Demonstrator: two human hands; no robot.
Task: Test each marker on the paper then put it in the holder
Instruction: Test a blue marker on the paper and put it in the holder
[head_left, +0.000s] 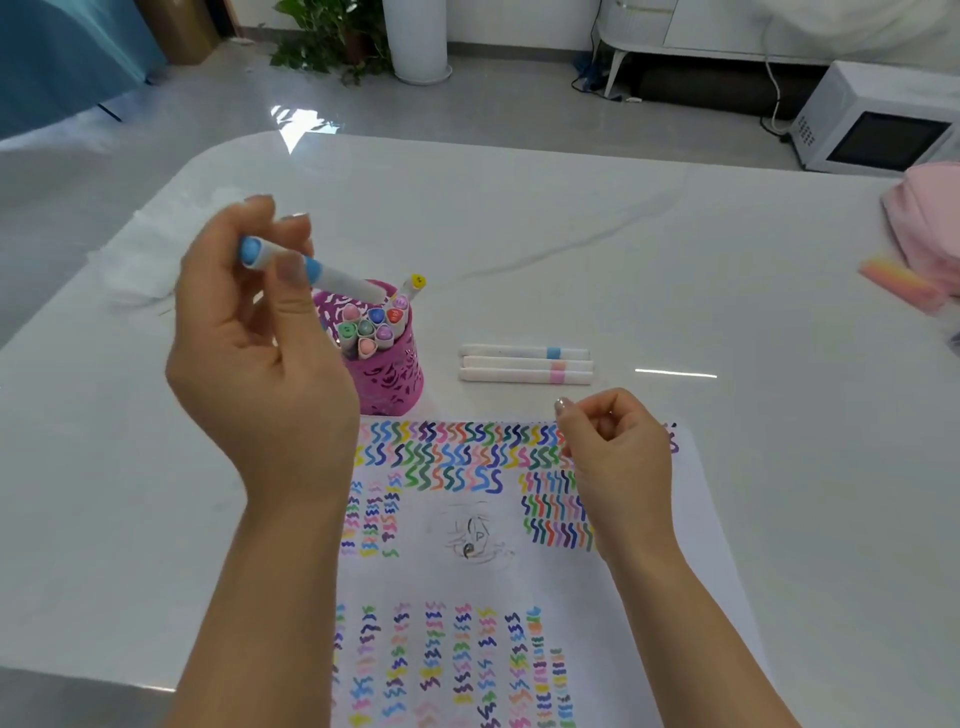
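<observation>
**One marker in hand, nine in the holder, three on the table.** The left hand (260, 332) is raised over the table (571, 234), palm turned toward the viewer and wrist bent back. Its thumb and fingertips pinch a white blue-capped marker (343, 280) near the capped end. The marker slopes down to the right, its lower end at the mouth of the holder (395, 374).

The holder is a single magenta cut-work cup, standing upright just beyond the far left corner of the paper (441, 577). Nine caps can be counted in it: two pink, two green, two lilac, one blue, one red and one yellow. The yellow-capped marker (417, 282) leans out to the right above the others.

Three loose markers (519, 364) lie side by side, touching, on the table to the right of the holder. One has a blue band and two have pink bands.

The one sheet of paper carries many rows of coloured zigzag strokes along its top, sides and bottom, with a faint pencil sketch at its centre.

The right hand (613, 447) hovers over the upper right of the sheet, back of the hand up, fingers curled inward toward the thumb. Nothing is visible in its grasp.

A pink cloth (930, 228) and a pink-and-yellow block (898, 283) sit at the table's far right edge.
</observation>
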